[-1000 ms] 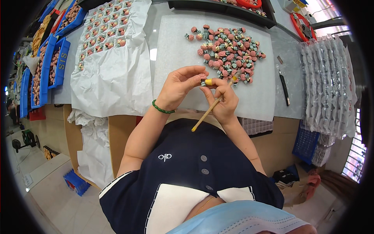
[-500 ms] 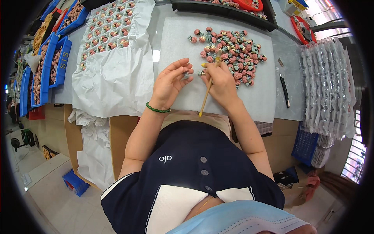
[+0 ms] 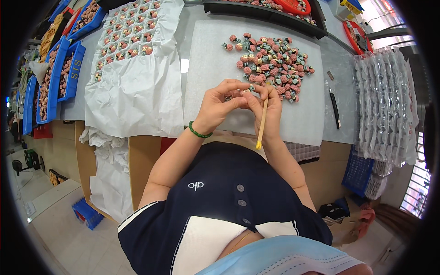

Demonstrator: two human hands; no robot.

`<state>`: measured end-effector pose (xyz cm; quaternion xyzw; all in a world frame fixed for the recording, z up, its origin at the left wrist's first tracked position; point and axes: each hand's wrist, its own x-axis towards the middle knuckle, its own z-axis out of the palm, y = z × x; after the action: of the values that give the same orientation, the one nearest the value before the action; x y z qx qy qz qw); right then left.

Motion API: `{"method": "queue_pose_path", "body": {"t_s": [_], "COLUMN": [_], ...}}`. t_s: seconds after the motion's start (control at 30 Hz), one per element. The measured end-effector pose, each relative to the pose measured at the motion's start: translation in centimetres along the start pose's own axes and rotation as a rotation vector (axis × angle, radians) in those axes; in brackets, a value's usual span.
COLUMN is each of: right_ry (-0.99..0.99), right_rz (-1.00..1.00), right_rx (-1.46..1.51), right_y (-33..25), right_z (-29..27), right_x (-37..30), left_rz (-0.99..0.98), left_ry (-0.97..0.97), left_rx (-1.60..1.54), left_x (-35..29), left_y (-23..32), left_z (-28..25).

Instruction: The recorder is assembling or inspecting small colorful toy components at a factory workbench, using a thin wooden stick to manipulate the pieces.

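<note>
My two hands meet over the near edge of a white foam sheet point(image 3: 206, 50). My left hand point(image 3: 215, 106), with a green bracelet at its wrist, is closed on a small painted figurine point(image 3: 250, 88), mostly hidden by the fingers. The fingertips of my right hand point(image 3: 272, 112) touch the figurine too. A thin wooden stick point(image 3: 262, 123) with a yellow end is held in the right hand, pointing down toward me. Just beyond the hands lies a loose pile of figurines point(image 3: 286, 68) with pink curly hair and grey-green bodies.
On the left, a tray of figurines point(image 3: 130, 34) in rows is partly covered by white paper point(image 3: 133, 96). Blue bins point(image 3: 68, 75) stand farther left. A black tray point(image 3: 266, 13) is at the back. To the right are a black pen-like tool point(image 3: 335, 107) and stacked clear plastic trays point(image 3: 385, 101).
My left hand has moved right and my right hand has drawn back from the pile, so they now meet at a figurine. The stick has swung to point more straight down.
</note>
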<state>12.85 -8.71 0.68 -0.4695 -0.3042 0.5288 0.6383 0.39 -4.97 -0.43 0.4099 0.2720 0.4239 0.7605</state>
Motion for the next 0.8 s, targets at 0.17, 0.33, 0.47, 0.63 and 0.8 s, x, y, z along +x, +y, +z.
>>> {"method": "queue_pose_path", "body": {"t_s": [0.17, 0.33, 0.47, 0.63, 0.8], "right_ry": [-0.026, 0.021, -0.059, -0.025, -0.021], "right_rz": [-0.075, -0.201, -0.098, -0.070, -0.377], "right_rx": [-0.085, -0.141, -0.086, -0.048, -0.404], "right_y": [0.0, 0.2, 0.3, 0.8, 2.2], "right_z": [-1.3, -1.6, -1.7, -1.3, -2.5], "right_x": [-0.3, -0.5, -1.2, -1.3, -1.0], "left_rz": [-0.059, -0.046, 0.013, 0.083, -0.107], "left_ry": [0.036, 0.017, -0.068, -0.112, -0.081], "left_rx": [0.032, 0.112, 0.240, 0.308, 0.045], "left_x": [0.4, 0.7, 1.0, 1.0, 0.7], "left_y": [-0.1, 0.5, 0.8, 0.4, -0.2], "left_z": [-0.8, -0.4, -0.6, -1.1, -1.5]}}
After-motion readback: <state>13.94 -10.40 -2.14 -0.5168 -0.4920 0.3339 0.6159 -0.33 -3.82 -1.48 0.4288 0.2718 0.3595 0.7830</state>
